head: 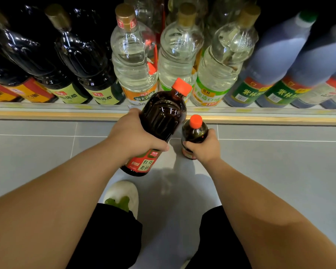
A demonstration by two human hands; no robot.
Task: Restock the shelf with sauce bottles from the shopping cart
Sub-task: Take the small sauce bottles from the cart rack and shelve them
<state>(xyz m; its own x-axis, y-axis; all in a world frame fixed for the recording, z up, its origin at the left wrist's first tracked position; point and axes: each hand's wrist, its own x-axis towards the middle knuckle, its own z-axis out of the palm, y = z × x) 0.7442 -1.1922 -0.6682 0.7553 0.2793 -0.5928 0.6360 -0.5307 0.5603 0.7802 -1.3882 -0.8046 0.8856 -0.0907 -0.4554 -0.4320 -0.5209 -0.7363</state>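
My left hand (133, 133) grips a large dark sauce bottle (161, 117) with an orange cap and a red and green label, tilted with its cap toward the shelf. My right hand (206, 145) grips a small dark sauce bottle (194, 131) with an orange cap, held upright just right of the large one. Both bottles hang over the floor, right in front of the low shelf's wooden front edge (66, 113). The shopping cart is out of view.
The shelf holds dark vinegar bottles (81, 55) on the left, clear bottles (132, 55) in the middle and bluish dark bottles (275, 61) on the right, packed close. Grey floor tiles (37, 152) lie below. My white shoe (124, 195) and black trouser legs show beneath my arms.
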